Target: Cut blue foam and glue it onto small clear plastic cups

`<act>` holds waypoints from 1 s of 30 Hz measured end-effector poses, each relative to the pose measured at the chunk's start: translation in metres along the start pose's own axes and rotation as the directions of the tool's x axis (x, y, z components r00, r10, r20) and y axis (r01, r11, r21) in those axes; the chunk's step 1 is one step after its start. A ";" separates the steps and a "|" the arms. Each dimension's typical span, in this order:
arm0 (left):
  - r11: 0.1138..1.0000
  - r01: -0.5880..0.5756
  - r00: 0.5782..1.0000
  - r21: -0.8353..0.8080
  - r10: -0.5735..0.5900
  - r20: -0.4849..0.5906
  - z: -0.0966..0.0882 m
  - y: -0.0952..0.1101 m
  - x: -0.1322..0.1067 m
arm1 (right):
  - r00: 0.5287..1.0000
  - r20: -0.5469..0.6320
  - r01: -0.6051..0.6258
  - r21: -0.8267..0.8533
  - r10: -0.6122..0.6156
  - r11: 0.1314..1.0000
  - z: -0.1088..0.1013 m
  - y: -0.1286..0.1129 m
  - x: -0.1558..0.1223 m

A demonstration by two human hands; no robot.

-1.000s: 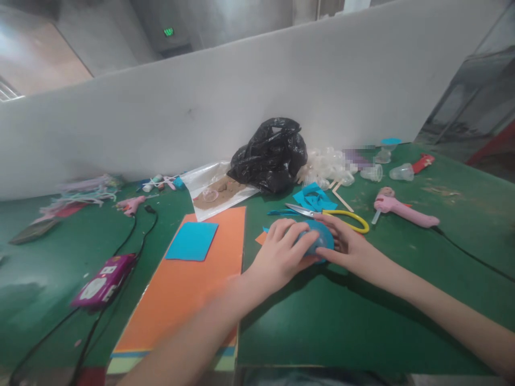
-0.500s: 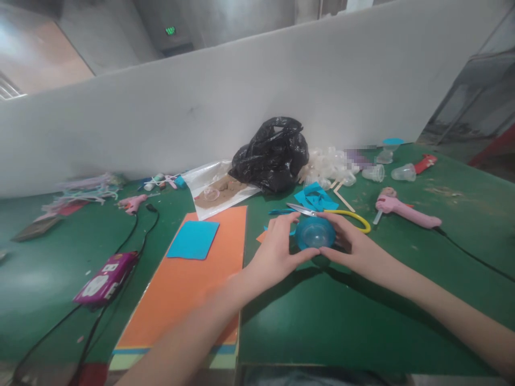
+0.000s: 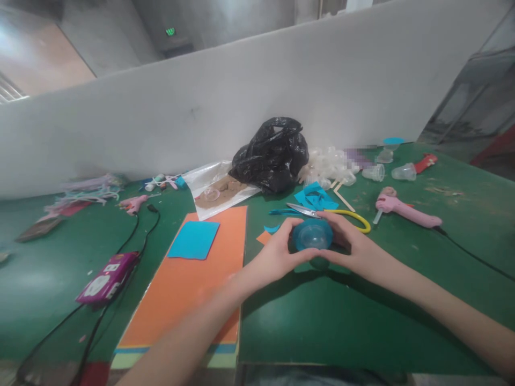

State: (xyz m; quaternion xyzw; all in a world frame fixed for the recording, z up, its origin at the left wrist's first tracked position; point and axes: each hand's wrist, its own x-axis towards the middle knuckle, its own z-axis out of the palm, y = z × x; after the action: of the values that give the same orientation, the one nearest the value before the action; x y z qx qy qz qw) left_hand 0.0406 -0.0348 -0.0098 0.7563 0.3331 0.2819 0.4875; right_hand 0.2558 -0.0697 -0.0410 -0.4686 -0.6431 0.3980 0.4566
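A small clear plastic cup with blue paper round it [image 3: 313,235] is held between both hands just above the green table [image 3: 362,321]. My left hand [image 3: 277,252] curls round its left side with thumb and fingers. On the other side my right hand [image 3: 350,246] grips it the same way. Yellow-handled scissors [image 3: 341,215] lie just behind the hands, with blue paper scraps [image 3: 316,197] beyond them.
An orange foam sheet [image 3: 189,289] with a blue square [image 3: 193,239] lies to the left. A pink glue gun [image 3: 404,210] lies at the right and another [image 3: 131,203] at the left, by a purple power strip [image 3: 108,277] with cables. A black bag [image 3: 273,153], clear cups [image 3: 330,166] and a white partition [image 3: 241,102] stand behind.
My left hand has slid off the top of the blue cup to its side, so the cup's round face shows. Both hands lifted it slightly toward me.
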 end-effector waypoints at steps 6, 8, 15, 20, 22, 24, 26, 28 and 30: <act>0.997 0.057 0.998 -0.055 -0.057 -0.004 0.001 -0.005 0.002 | 1.000 0.008 0.012 -0.043 -0.012 0.999 -0.001 0.005 -0.001; 0.994 0.058 0.998 -0.090 -0.059 -0.008 0.002 -0.004 0.003 | 1.000 0.012 0.022 -0.045 -0.022 0.999 -0.001 0.004 -0.002; 0.980 0.036 0.987 -0.194 -0.066 -0.149 -0.006 0.001 0.009 | 0.992 -0.094 0.062 -0.265 -0.090 0.962 -0.007 -0.006 0.001; 0.989 -0.013 0.930 -0.148 -0.042 -0.366 -0.024 -0.005 0.017 | 0.946 -0.010 0.198 -0.773 -0.324 0.602 -0.024 -0.002 0.008; 0.986 -0.040 0.911 -0.164 -0.031 -0.411 -0.029 -0.006 0.019 | 0.940 0.027 0.183 -0.882 -0.339 0.435 -0.031 0.005 0.009; 0.980 -0.058 0.900 -0.190 -0.031 -0.434 -0.031 -0.006 0.019 | 0.943 0.044 0.156 -0.934 -0.330 0.320 -0.036 0.014 0.010; 0.975 -0.065 0.898 -0.210 -0.035 -0.438 -0.031 -0.005 0.019 | 0.948 0.064 0.150 -0.954 -0.313 0.259 -0.039 0.023 0.010; 0.973 -0.062 0.903 -0.222 -0.040 -0.429 -0.030 -0.005 0.018 | 0.952 0.074 0.148 -0.960 -0.296 0.236 -0.041 0.029 0.011; 0.974 -0.053 0.908 -0.221 -0.045 -0.416 -0.029 -0.006 0.018 | 0.958 0.064 0.130 -0.966 -0.280 0.224 -0.042 0.032 0.012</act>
State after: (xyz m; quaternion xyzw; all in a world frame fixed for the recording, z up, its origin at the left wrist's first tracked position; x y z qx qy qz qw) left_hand 0.0282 -0.0028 -0.0029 0.6182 0.3936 0.4747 0.4874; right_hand 0.3026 -0.0468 -0.0577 -0.5833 -0.7774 -0.1701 0.1626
